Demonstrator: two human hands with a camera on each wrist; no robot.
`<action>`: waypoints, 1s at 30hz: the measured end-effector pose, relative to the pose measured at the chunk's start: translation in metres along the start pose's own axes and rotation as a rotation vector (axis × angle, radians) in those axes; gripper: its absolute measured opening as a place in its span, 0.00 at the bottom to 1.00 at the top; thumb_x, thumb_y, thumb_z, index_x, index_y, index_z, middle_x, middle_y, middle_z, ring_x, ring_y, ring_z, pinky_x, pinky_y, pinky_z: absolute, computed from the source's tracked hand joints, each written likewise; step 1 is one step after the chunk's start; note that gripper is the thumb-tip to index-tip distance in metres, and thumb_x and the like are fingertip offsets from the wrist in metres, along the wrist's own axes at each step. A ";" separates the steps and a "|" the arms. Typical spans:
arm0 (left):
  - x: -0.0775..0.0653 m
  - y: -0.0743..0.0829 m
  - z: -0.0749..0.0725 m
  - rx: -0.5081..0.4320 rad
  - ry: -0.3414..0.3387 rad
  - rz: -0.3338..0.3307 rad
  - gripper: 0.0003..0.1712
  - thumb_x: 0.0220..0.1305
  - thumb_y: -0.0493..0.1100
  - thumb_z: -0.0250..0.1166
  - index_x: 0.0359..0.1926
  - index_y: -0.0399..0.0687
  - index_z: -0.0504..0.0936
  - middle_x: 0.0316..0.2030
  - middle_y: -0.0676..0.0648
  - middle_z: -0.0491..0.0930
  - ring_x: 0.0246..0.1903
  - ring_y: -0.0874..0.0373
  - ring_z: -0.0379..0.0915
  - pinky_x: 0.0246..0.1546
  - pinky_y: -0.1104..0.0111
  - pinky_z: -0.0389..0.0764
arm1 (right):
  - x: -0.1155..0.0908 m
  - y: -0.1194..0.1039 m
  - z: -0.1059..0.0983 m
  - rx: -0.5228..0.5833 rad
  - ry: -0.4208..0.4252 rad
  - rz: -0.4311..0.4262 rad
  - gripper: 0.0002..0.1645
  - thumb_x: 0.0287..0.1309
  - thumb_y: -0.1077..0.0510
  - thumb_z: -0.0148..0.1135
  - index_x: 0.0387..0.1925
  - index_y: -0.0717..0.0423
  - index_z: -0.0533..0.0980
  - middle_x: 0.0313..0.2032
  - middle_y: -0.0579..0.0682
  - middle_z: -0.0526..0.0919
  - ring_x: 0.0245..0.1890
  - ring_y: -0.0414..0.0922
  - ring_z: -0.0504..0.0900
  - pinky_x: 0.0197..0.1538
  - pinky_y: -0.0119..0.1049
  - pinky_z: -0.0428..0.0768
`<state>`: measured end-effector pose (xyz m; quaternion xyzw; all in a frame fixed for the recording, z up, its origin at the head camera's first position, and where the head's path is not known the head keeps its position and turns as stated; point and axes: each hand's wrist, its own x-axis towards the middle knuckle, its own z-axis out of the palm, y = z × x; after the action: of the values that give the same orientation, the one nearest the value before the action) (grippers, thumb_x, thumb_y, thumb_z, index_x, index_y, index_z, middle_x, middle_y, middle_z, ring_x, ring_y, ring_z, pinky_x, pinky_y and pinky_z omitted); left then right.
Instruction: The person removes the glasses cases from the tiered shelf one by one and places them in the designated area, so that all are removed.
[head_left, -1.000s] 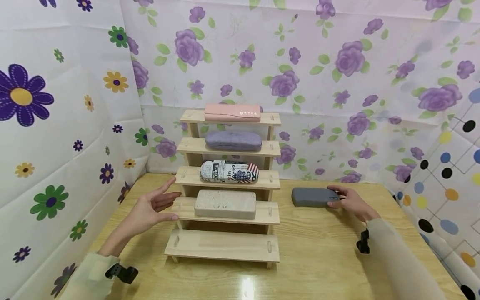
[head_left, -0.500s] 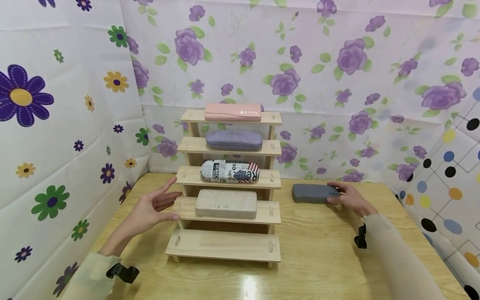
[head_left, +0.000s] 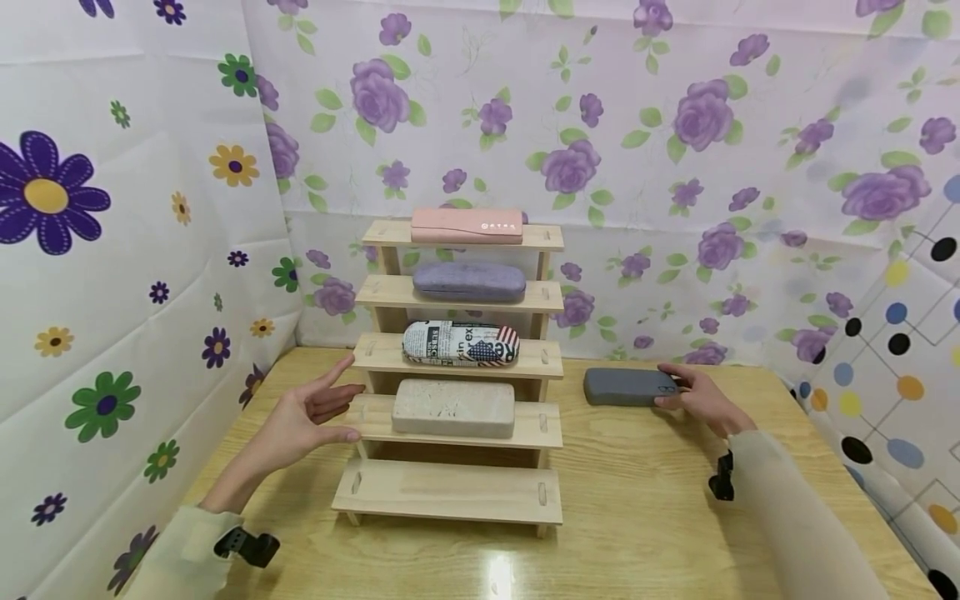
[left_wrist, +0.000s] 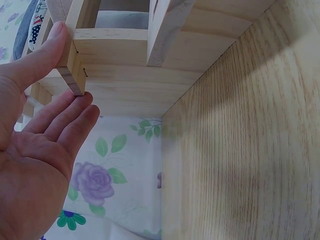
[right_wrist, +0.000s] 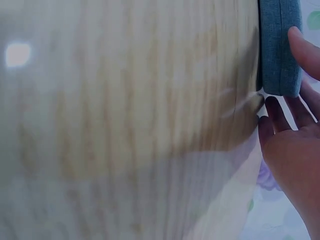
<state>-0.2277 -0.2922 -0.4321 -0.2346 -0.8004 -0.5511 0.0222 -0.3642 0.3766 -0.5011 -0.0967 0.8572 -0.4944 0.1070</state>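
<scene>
In the head view, my right hand (head_left: 702, 402) grips the right end of a blue-grey glasses case (head_left: 628, 387) lying on the table. Its thumb is at the front and its fingers are behind; the right wrist view shows the thumb against the case (right_wrist: 280, 50). My left hand (head_left: 296, 421) is at the left side of a stepped wooden rack (head_left: 450, 492). Thumb and fingertips reach the end of one shelf board (left_wrist: 74, 80), fingers mostly straight. On the rack sit a beige case (head_left: 453, 407), a newsprint-patterned case (head_left: 460, 343), a purple case (head_left: 468, 282) and a pink case (head_left: 467, 226).
The wood-grain table (head_left: 630, 517) extends in front of the rack and to its right. Flower-patterned cloth (head_left: 637, 192) hangs behind. Another patterned cloth (head_left: 112, 317) stands at the left and a dotted one (head_left: 903, 375) at the right. The rack's lowest shelf is bare.
The right hand and the blue-grey glasses case have shifted slightly away, toward the back cloth, between one second and half a second ago. The left hand and the rack look unchanged.
</scene>
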 end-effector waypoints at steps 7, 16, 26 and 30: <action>0.001 -0.002 0.000 0.013 -0.003 0.011 0.64 0.55 0.30 0.81 0.85 0.54 0.54 0.67 0.29 0.73 0.67 0.39 0.72 0.62 0.53 0.79 | -0.012 0.003 -0.009 -0.045 0.015 -0.024 0.55 0.69 0.59 0.72 0.83 0.64 0.49 0.80 0.71 0.48 0.75 0.74 0.52 0.70 0.75 0.63; -0.001 -0.002 -0.003 0.033 0.008 0.004 0.63 0.56 0.31 0.81 0.85 0.57 0.55 0.67 0.32 0.74 0.66 0.43 0.73 0.61 0.61 0.80 | -0.033 -0.012 0.001 -0.071 0.069 -0.088 0.51 0.69 0.59 0.71 0.82 0.64 0.53 0.78 0.71 0.53 0.74 0.73 0.56 0.72 0.74 0.58; -0.002 -0.002 -0.003 0.035 0.008 0.001 0.63 0.56 0.32 0.81 0.85 0.58 0.55 0.67 0.32 0.75 0.65 0.44 0.74 0.60 0.63 0.81 | -0.062 -0.033 0.034 -0.114 0.114 -0.156 0.48 0.67 0.59 0.73 0.80 0.63 0.59 0.77 0.68 0.59 0.71 0.70 0.61 0.71 0.74 0.59; -0.001 -0.001 -0.001 0.032 0.004 0.000 0.63 0.56 0.32 0.81 0.85 0.58 0.55 0.67 0.32 0.75 0.66 0.41 0.73 0.60 0.66 0.81 | -0.076 -0.044 0.045 -0.142 0.111 -0.203 0.46 0.67 0.59 0.73 0.79 0.65 0.62 0.75 0.68 0.63 0.69 0.70 0.64 0.70 0.74 0.60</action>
<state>-0.2272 -0.2933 -0.4330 -0.2329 -0.8091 -0.5388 0.0275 -0.2764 0.3382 -0.4785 -0.1629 0.8805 -0.4452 0.0017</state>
